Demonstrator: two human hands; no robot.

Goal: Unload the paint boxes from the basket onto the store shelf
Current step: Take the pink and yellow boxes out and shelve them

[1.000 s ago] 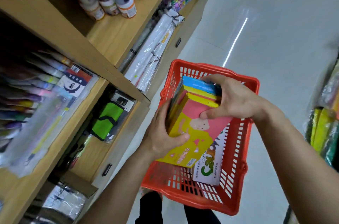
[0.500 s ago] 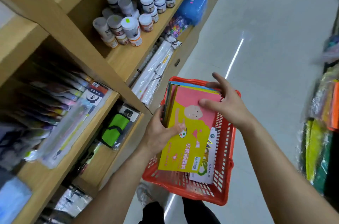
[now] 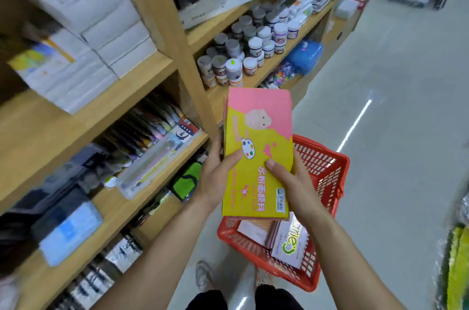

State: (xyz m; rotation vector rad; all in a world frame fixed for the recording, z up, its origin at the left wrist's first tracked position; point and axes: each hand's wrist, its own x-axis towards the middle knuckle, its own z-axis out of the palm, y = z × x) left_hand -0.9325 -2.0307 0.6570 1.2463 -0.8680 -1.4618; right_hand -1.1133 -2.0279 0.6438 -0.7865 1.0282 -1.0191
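A stack of flat paint boxes [image 3: 258, 132], the top one pink and yellow with a palette drawing, is held above the red basket [image 3: 327, 172]. My left hand [image 3: 218, 172] grips the stack's left edge, thumb on the cover. My right hand [image 3: 291, 182] holds the right side, thumb pressed on the yellow cover. Inside the basket lie a white box with green lettering [image 3: 289, 246] and another flat box [image 3: 256, 229]. The wooden store shelf [image 3: 162, 66] stands to the left.
Small paint jars [image 3: 243, 55] fill the middle shelf on the right. White boxes [image 3: 101, 38] are stacked on the upper left shelf. Marker packs [image 3: 152, 137] and a green pouch [image 3: 187, 180] sit lower. The grey aisle floor [image 3: 393, 106] extends right. My shoes [image 3: 203, 274] show below.
Both hands have lifted the stack of boxes up out of the basket, and my right hand has shifted from its top edge to its lower right side. The view has tilted upward toward the shelves.
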